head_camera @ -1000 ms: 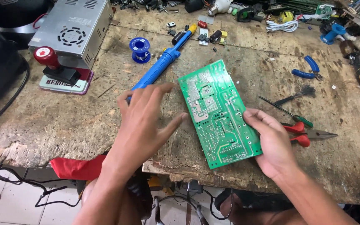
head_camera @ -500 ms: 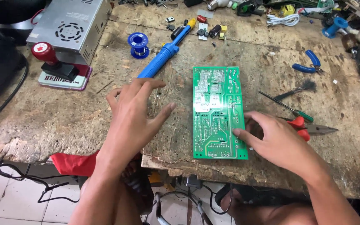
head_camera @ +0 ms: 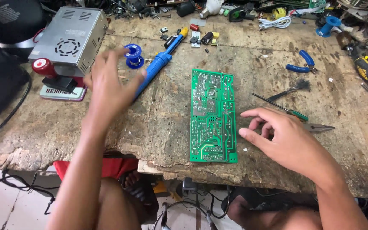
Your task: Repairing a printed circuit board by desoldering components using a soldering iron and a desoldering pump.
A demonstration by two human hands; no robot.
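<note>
board (head_camera: 213,116) flat on worktop (head_camera: 162,127), thin, stiff, light, I'd judge fragile: take by long edges | left hand (head_camera: 109,87) over iron (head_camera: 158,66), grip released | right hand (head_camera: 284,138) beside board, grip released

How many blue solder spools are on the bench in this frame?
2. One blue spool sits beside the left hand, left of the blue soldering iron. Another blue spool is at the far right back edge. More may hide in the clutter.

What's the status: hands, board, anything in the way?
Left hand open above blue soldering iron. Right hand open, beside green circuit board. Board flat on workbench, untouched.
</note>
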